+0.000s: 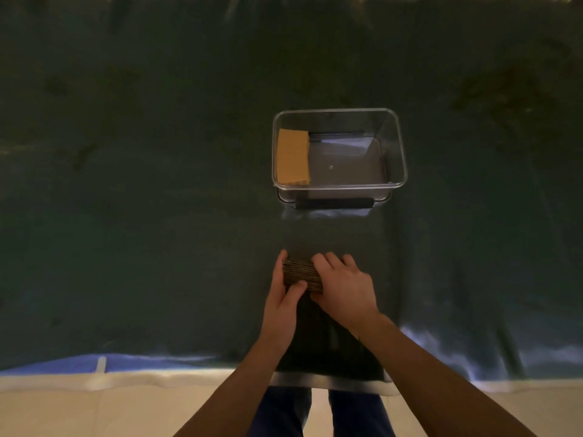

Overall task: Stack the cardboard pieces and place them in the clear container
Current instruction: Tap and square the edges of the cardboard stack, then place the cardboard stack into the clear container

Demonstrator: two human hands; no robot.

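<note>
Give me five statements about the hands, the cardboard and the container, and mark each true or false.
1. Both hands hold a stack of cardboard pieces. True.
2. The clear container is empty. False: a tan cardboard stack sits in it.
3. That tan stack is against the container's left wall. True.
4. The left hand rests inside the container. False: it is on the held stack, nearer the person.
5. The right hand is holding a lid. False: it grips the held stack with the left.
</note>
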